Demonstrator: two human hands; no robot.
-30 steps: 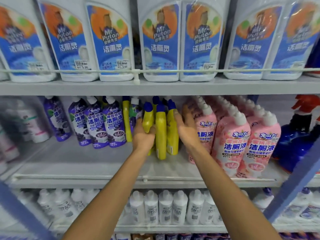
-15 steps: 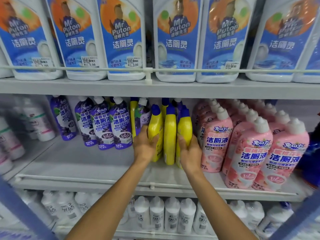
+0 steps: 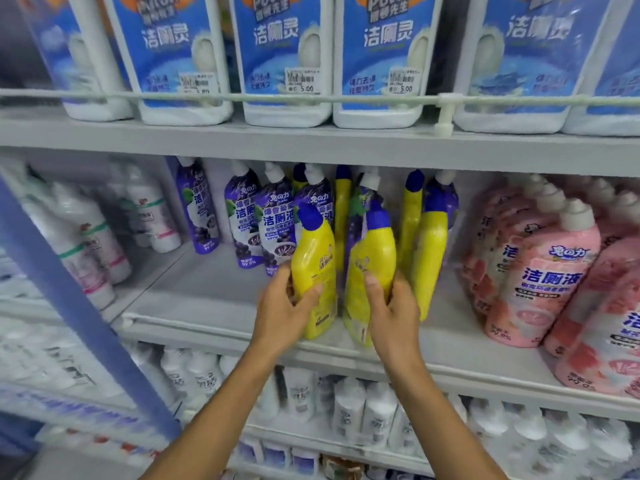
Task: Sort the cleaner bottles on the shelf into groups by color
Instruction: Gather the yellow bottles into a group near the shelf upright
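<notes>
On the middle shelf (image 3: 207, 299), my left hand (image 3: 282, 308) grips a yellow bottle with a blue cap (image 3: 313, 268), tilted at the shelf's front. Beside it my right hand (image 3: 393, 311) grips a second yellow bottle (image 3: 372, 265), also tilted. More yellow bottles (image 3: 427, 254) stand upright just behind to the right. Purple bottles (image 3: 273, 223) stand at the back left, and one purple bottle (image 3: 360, 209) sits among the yellow ones. Pink bottles (image 3: 540, 271) fill the right side.
Large white jugs with blue labels (image 3: 284, 57) line the top shelf behind a rail (image 3: 311, 98). White bottles (image 3: 349, 407) fill the bottom shelf. More white bottles (image 3: 90, 237) stand on the neighbouring shelf at left, past a blue upright post (image 3: 69, 299).
Both hands have closed on one yellow bottle each and drawn them forward to the shelf's front, tilted. The view has shifted left and closer.
</notes>
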